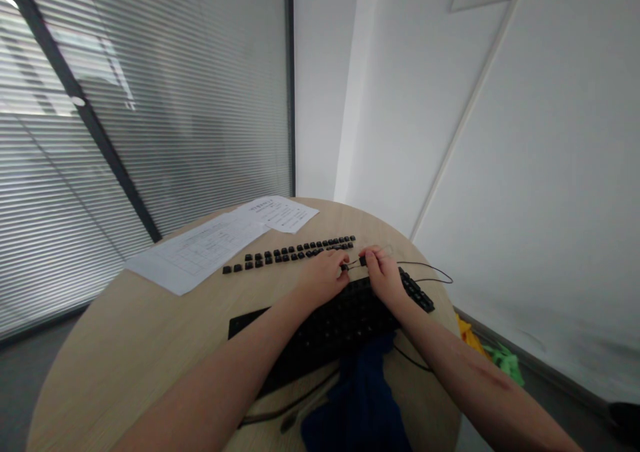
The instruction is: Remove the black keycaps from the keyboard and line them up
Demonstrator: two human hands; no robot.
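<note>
- Fingertips first: the right hand (386,277) has thumb and forefinger (373,257) pinched on a small black keycap (363,261). A tip-only grip makes sense for something that tiny.
- Left hand (324,277) fingers (340,265) are curled in right beside it, against another dark bit. It's too small to tell if they're actually gripping it.
- Both hands meet at the far edge of the flat black plastic keyboard (325,332), probably so the wrists can brace on it and stay steady.
- Just past the hands are two neat rows of loose black keycaps (290,252). Lined up like that, I'd guess it's to keep their order.
- The thin black cable (433,271) loops off to the right, out of the way.
- White printed sheets (210,249) are parked further left, well away from the hands.
- Dark blue cloth (360,392) is bunched at the near edge, partly over the keyboard.
- Everything sits on a round light wooden table (140,345).
</note>
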